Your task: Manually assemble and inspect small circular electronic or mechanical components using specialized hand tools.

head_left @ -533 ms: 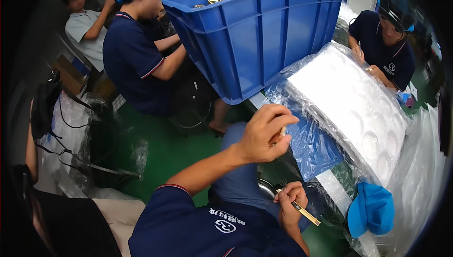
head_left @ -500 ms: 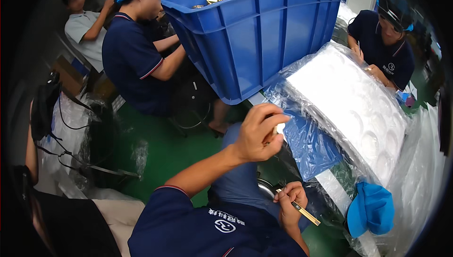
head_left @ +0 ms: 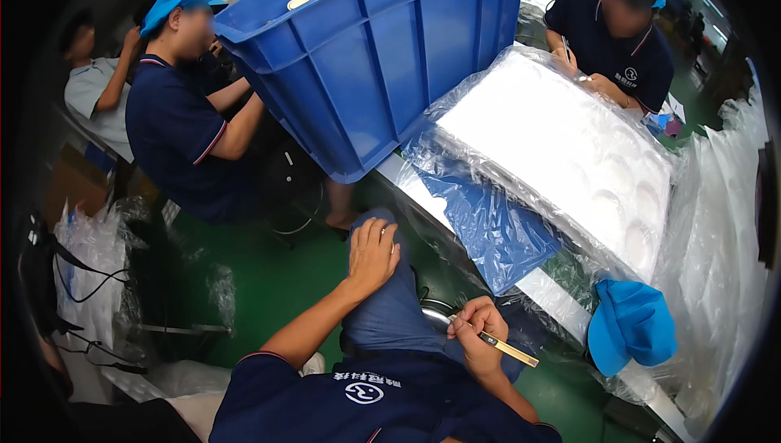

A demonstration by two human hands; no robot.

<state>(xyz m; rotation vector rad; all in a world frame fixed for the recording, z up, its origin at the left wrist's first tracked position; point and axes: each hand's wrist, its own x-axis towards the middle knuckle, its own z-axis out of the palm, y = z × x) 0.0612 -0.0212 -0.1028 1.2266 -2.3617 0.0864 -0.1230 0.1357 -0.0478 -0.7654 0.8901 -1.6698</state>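
My left hand lies palm down on my jeans-covered knee, fingers stretched over it. A small silvery spot shows at the fingers, and what lies under the palm is hidden. In my right hand is a slim yellow utility knife, gripped near one end and pointing to the lower right. Close to the right hand, beside my leg, a round thing with a shiny metal rim is partly covered.
A big blue crate with gold-coloured metal pieces stands ahead. Right of it are a plastic-wrapped white tray, blue film-covered sheet and blue cap. Co-workers sit at left and far right.
My left hand has come down from in front of the crate, where it pinched a small pale shiny piece, onto my knee. The right hand keeps the knife and shifts slightly left.
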